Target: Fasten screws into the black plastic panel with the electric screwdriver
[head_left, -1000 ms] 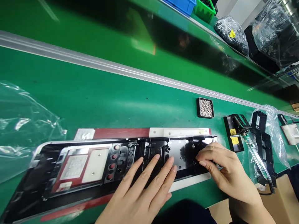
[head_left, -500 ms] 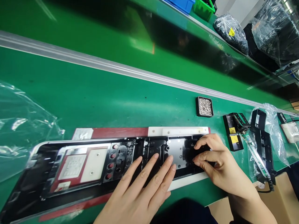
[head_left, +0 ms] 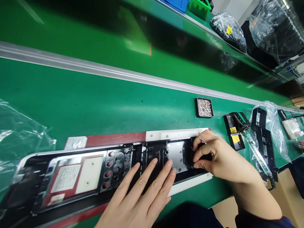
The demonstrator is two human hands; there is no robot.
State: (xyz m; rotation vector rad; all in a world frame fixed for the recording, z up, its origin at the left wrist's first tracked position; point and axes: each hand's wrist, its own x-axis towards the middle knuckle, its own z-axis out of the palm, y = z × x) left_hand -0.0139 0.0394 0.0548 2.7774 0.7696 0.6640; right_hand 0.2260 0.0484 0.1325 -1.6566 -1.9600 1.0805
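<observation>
A long black plastic housing, with a rectangular window at its left, lies on a red-and-white fixture. My left hand rests across the housing's middle, fingers spread and stretched out. At the right end of the housing, my right hand has its thumb and fingers bent together in a pinch. Whatever is between those fingertips, if anything, is hidden. Beyond my right hand, a small black tray holds many small silver metal pieces.
A soldering iron leans in a black stand with yellow sponges. Behind it are a black bracket and clear plastic. More clear film lies at the left. A metal rail crosses the green bench.
The view has shifted slightly, so the bench items sit a little further left. My left hand stays on the housing; my right fingers stay pinched at its right end.
</observation>
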